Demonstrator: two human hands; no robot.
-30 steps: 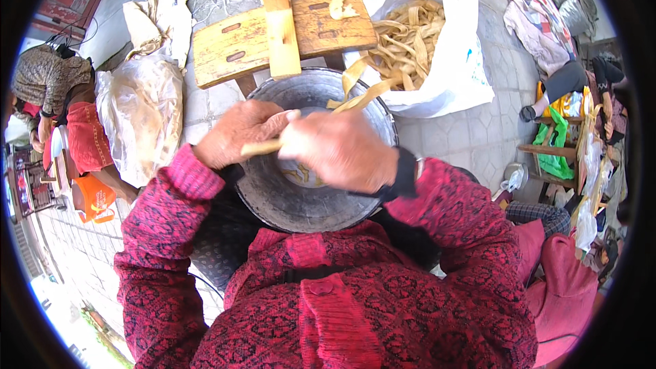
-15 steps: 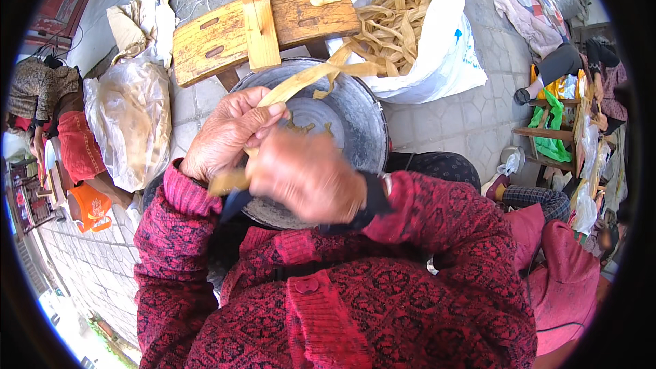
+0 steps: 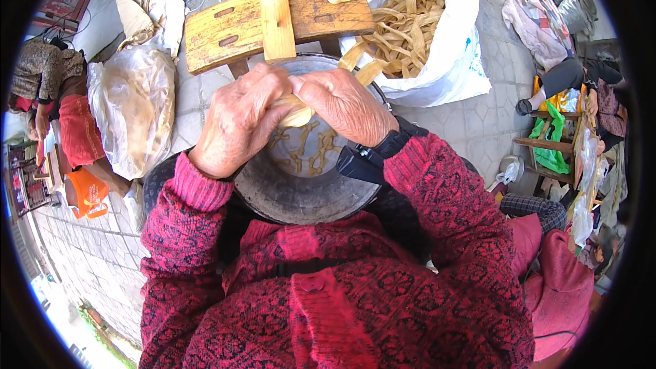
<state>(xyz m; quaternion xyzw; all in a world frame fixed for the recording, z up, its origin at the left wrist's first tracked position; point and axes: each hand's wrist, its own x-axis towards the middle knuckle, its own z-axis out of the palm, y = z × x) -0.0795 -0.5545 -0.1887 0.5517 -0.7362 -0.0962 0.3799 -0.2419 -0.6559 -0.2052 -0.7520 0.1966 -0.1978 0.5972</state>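
My left hand (image 3: 242, 119) and my right hand (image 3: 350, 106) meet above a grey metal basin (image 3: 307, 206) on my lap. Between them is a flat tan strip (image 3: 298, 116), bunched into a folded loop under my fingers. Both hands are closed on it, with thumbs and fingertips pressed close together. Its loose end trails out past my right hand, toward the white bag. Inside the basin lie several small twisted or knotted tan pieces (image 3: 318, 154). My fingers hide part of the loop.
A worn wooden bench (image 3: 222, 37) with a peg-like crosspiece stands beyond the basin. Beside it, a white plastic bag (image 3: 461, 7) holds many tan strips (image 3: 413, 31). A clear plastic bag (image 3: 130, 113) sits at left. Other people are seated at both sides.
My right hand, blurred and low over the basin before, has moved up beside my left. The strip, stretched out earlier, is now bunched in a loop between them. The knotted pieces show more.
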